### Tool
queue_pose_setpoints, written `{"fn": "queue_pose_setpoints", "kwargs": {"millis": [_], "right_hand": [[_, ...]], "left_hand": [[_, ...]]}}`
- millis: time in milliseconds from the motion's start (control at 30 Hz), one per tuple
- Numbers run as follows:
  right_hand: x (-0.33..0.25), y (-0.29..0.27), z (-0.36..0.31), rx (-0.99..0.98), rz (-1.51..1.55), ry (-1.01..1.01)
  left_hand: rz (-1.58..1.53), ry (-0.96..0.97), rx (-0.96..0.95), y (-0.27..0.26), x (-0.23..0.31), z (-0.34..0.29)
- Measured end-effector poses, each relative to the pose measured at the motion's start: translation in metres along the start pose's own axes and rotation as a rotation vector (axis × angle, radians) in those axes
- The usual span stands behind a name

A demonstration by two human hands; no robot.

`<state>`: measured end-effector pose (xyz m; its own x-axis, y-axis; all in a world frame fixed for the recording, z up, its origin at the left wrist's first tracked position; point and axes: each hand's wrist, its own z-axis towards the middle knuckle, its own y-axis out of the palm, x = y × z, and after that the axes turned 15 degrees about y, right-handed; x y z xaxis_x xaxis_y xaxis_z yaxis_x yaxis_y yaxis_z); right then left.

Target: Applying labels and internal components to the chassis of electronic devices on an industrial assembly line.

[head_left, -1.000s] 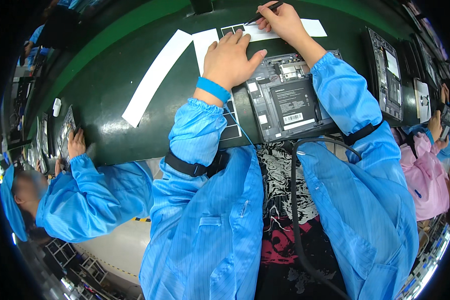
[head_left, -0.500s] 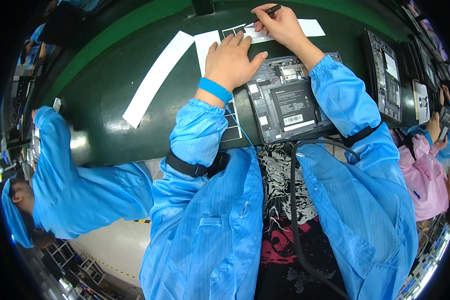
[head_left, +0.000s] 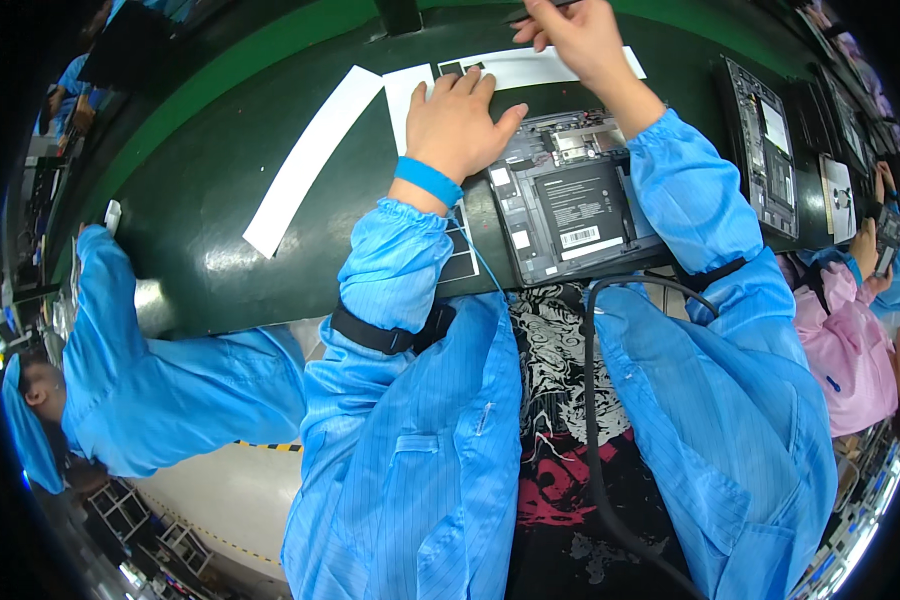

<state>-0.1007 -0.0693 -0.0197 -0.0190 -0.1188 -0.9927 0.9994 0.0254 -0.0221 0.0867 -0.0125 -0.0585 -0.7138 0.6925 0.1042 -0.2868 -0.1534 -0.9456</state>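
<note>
My left hand (head_left: 457, 122) lies with fingers spread over a white backing sheet (head_left: 404, 84) that bears black rectangular stickers. Its fingertips rest by a black sticker (head_left: 452, 69) at the sheet's far end. Beyond the laptop-like device, my right hand (head_left: 580, 40) is raised over a white strip (head_left: 530, 66). Its fingers close on a thin black tool (head_left: 518, 16) resembling tweezers; most of the tool is hidden or at the picture's edge. Just in front of me, the opened device (head_left: 574, 200) shows a black battery with a white label. My right forearm passes over its right side.
Another long white strip (head_left: 313, 160) lies to the left. More opened devices (head_left: 765, 150) stand at the right of the dark green table (head_left: 200, 230). A black cable (head_left: 592, 400) runs down my front. Co-workers in blue (head_left: 170, 390) and pink (head_left: 840, 350) flank me.
My right hand has lifted away from the sticker by my left fingertips, moving up and slightly right with the black tool. My left hand has stayed nearly in place.
</note>
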Motion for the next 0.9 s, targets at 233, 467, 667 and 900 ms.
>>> {"fn": "queue_pose_setpoints", "kwargs": {"millis": [233,467,667,900], "right_hand": [[-0.017,-0.073,-0.087,0.052,0.069,0.231],[-0.001,-0.097,-0.121,-0.040,0.144,0.319],[0.009,-0.103,-0.118,-0.058,0.152,0.312],[0.005,-0.102,-0.118,-0.052,0.097,0.329]], "left_hand": [[-0.441,-0.022,0.357,-0.027,0.000,-0.001],[-1.035,-0.298,0.057,-0.031,0.064,0.012],[-0.997,-0.368,-0.052,-0.020,0.071,0.026],[-0.916,-0.363,-0.058,-0.018,0.075,0.035]]}}
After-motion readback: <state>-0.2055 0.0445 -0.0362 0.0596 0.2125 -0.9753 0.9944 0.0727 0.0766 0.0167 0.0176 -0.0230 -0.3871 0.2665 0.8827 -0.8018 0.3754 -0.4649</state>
